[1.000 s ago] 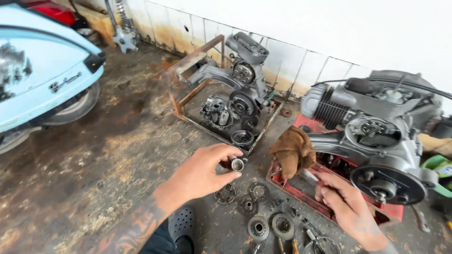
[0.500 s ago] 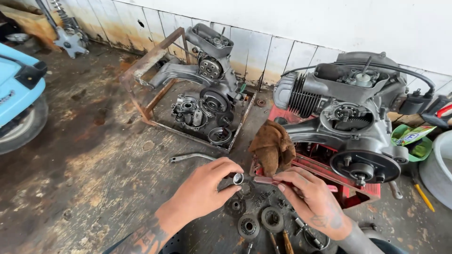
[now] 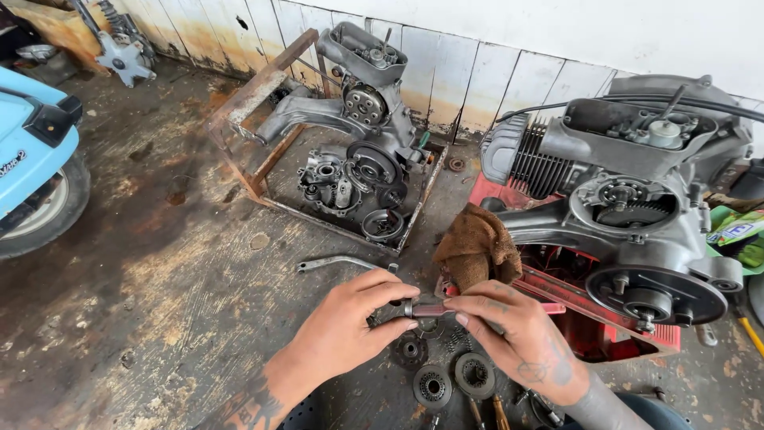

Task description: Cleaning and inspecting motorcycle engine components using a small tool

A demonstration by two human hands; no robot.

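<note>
I see my left hand [image 3: 342, 330] and my right hand [image 3: 521, 338] meeting low in the middle of the view, just above the oily concrete floor [image 3: 143, 318]. Between them is a short metal shaft [image 3: 430, 309], lying roughly level. The fingers [image 3: 390, 296] of my left hand are clamped on its left end, where a small round ring-like part sits, and the fingers [image 3: 469, 304] of my right hand are pinched together on its right end.

Directly below the shaft, on the floor, lie several small round gear-like parts [image 3: 454, 378], close beside one another; the exact kind is too small for me to tell. A bent metal lever [image 3: 338, 261] lies on the floor just left of and beyond my left hand.

Just beyond my right hand a brown rag [image 3: 476, 247] is draped on the edge of a red stand [image 3: 605, 322]. On that stand, to the right, sits a large grey engine [image 3: 629, 207] with cooling fins on its far left end and a round hub facing me.

Farther off, centre left, a rusty steel frame [image 3: 255, 135] against the tiled wall [image 3: 493, 80] holds a second, stripped engine [image 3: 362, 143]. At the left edge I can see part of a light blue scooter [image 3: 32, 159] with its wheel on the floor.
</note>
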